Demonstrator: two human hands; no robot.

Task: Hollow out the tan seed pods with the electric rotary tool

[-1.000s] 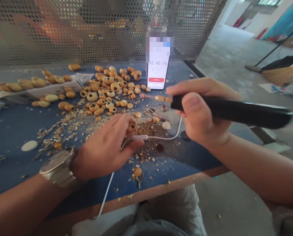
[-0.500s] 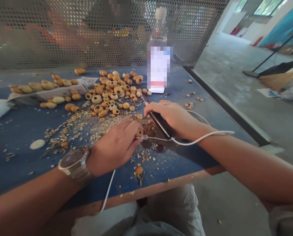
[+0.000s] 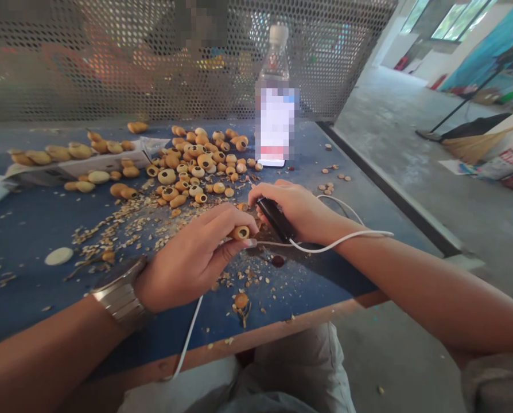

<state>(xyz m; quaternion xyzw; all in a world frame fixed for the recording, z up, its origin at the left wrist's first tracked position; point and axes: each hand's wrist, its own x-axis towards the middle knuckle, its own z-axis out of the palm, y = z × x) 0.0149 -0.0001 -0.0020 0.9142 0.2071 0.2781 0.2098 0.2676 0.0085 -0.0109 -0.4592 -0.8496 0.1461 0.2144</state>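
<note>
My left hand (image 3: 191, 258), a metal watch on its wrist, is shut on a small round tan seed shell (image 3: 240, 232) with a dark hole in its end. My right hand (image 3: 288, 209) grips a black pen-shaped electric hand tool (image 3: 275, 219), held just beside the shell. The tool's tip is hidden behind my fingers. A white cable (image 3: 325, 244) runs past my right wrist. A large heap of similar drilled shells (image 3: 196, 166) lies beyond my hands on the blue table (image 3: 37, 223).
Shell chips and dust (image 3: 127, 223) litter the tabletop. A white-labelled plastic bottle (image 3: 274, 74) and a phone (image 3: 271, 163) stand at the back, before a perforated metal screen (image 3: 110, 69). Larger shells lie on white packaging (image 3: 76, 166) at left. A broom (image 3: 471, 146) rests on the concrete floor at right.
My right hand has come down and left, bringing the black tool from the raised right side to beside the shell. My left hand has shifted slightly, still holding the shell.
</note>
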